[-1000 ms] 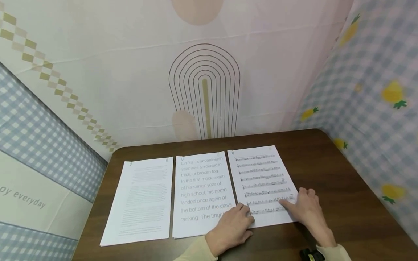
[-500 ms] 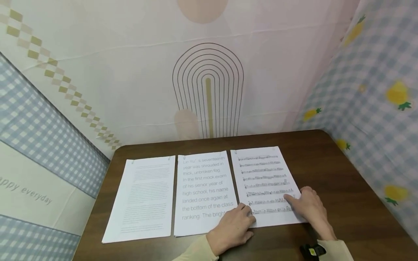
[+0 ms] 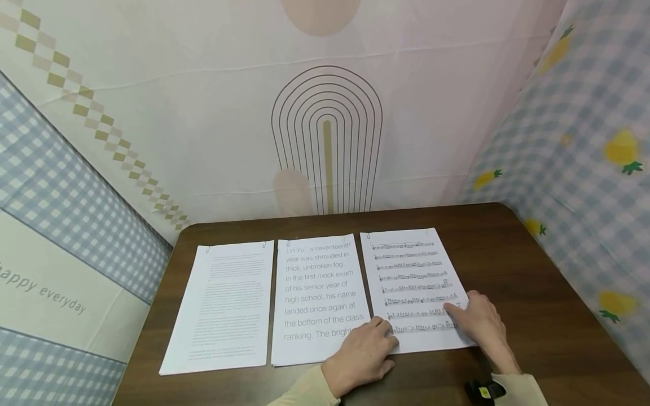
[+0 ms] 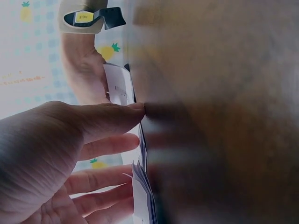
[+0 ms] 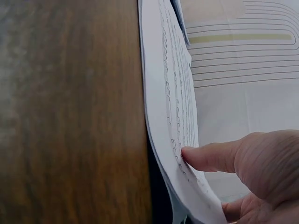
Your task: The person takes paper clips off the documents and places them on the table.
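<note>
Three clipped paper stacks lie side by side. The right one is sheet music point(image 3: 413, 282), the middle one has large-print text point(image 3: 317, 299), the left one small-print text point(image 3: 223, 310). My left hand point(image 3: 363, 352) rests at the lower-left corner of the sheet music, over the edge of the middle stack. Its fingers point(image 4: 110, 175) lie fairly straight against the paper edges, with the thumb close to the table. My right hand point(image 3: 479, 321) pinches the right edge of the sheet music. In the right wrist view its thumb point(image 5: 210, 156) presses on top while the paper bends upward; the other fingers are mostly hidden.
The stacks lie on a dark brown wooden table point(image 3: 528, 293) with rounded far corners. A pale printed curtain point(image 3: 228, 141) hangs behind it, and blue checked cloth point(image 3: 574, 186) hangs on the right. Paper clips point(image 3: 264, 245) hold the stacks' top edges.
The head view has shifted slightly, so table and papers appear a little further right. Both hands keep nearly the same places on the papers.
</note>
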The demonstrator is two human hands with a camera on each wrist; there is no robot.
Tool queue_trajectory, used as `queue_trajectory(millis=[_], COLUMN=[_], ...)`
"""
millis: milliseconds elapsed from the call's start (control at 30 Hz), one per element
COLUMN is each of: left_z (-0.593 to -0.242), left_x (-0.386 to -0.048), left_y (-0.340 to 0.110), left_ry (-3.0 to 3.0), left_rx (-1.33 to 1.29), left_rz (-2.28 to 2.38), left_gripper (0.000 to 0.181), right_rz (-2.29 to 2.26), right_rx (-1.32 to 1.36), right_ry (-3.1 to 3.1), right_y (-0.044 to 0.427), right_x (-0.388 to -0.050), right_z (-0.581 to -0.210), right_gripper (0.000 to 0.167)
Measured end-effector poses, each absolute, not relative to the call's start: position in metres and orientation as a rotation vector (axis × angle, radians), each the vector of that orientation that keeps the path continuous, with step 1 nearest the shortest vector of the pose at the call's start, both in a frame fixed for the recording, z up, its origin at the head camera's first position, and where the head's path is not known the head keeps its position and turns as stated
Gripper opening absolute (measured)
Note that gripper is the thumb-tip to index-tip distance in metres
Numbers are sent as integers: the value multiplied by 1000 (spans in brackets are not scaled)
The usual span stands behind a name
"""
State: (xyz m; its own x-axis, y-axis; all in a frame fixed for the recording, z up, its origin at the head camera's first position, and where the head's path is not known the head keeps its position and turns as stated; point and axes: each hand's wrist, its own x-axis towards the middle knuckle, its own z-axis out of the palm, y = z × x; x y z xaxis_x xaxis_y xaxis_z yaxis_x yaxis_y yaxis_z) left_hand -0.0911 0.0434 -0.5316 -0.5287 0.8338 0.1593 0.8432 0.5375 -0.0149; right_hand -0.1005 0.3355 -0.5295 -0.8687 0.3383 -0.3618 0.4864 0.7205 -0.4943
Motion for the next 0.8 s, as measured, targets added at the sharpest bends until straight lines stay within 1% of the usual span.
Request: queue_trajectory(millis=[100,333,567,633,800], left_z=[-531,-532,-532,-532,-533], left_x=[-91,-91,-91,-90,-89], left_y=[43,42,41,41,42], left_ry=[-2616,-2618,-2611,-2612,-2598], left_rx=[-1447,-1438,-1438,-1439,-1428], left_rz=[-93,-92,-95,-88,-50], left_gripper=[24,24,24,23,23], right_rz=[-893,-966,-1060,-1051,-1107], right_rx=[641,605,617,614,636], right_ry=[2698,2782,2797,2787,2718], right_y=[336,337,340,343,346], right_x=[-99,-96,-96,-96,-95], right_z=[-529,-525,-523,-524,-528], right_gripper=[69,67,71,69,58])
